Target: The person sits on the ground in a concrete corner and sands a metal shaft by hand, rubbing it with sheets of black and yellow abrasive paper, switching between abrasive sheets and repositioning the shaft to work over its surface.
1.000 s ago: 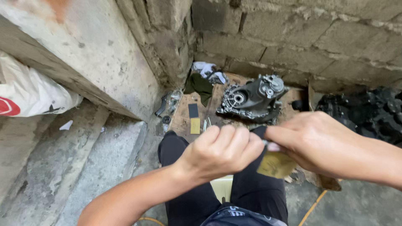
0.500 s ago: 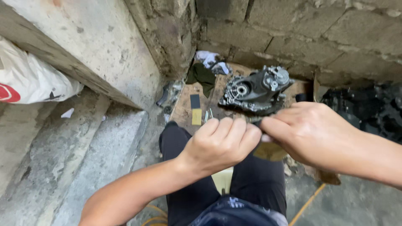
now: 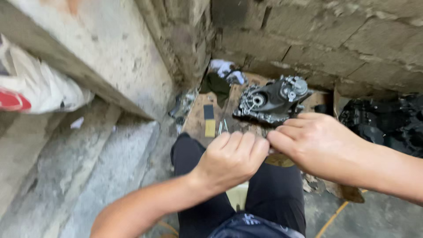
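Note:
My left hand (image 3: pixel 231 156) and my right hand (image 3: pixel 310 141) meet fingertip to fingertip above my lap, fingers curled shut on a small object that is mostly hidden between them. A yellowish-brown piece (image 3: pixel 278 161) shows just under the hands. Beyond them a dark metal engine cover (image 3: pixel 271 101) with gears and a round bearing hole lies on a wooden board (image 3: pixel 198 123). A small black and yellow block (image 3: pixel 209 119) and thin metal pins (image 3: pixel 222 126) lie on the board to its left.
Concrete steps (image 3: pixel 88 163) run along the left, with a white bag (image 3: pixel 35 94) on them. A block wall (image 3: pixel 317 39) stands behind. Rags (image 3: pixel 222 75) lie in the corner, black greasy parts (image 3: pixel 387 119) at the right, a yellow cord (image 3: pixel 335 216) on the floor.
The view has tilted slightly, so the engine cover sits a little higher and further right. Both hands stay pressed together and have drifted a little right.

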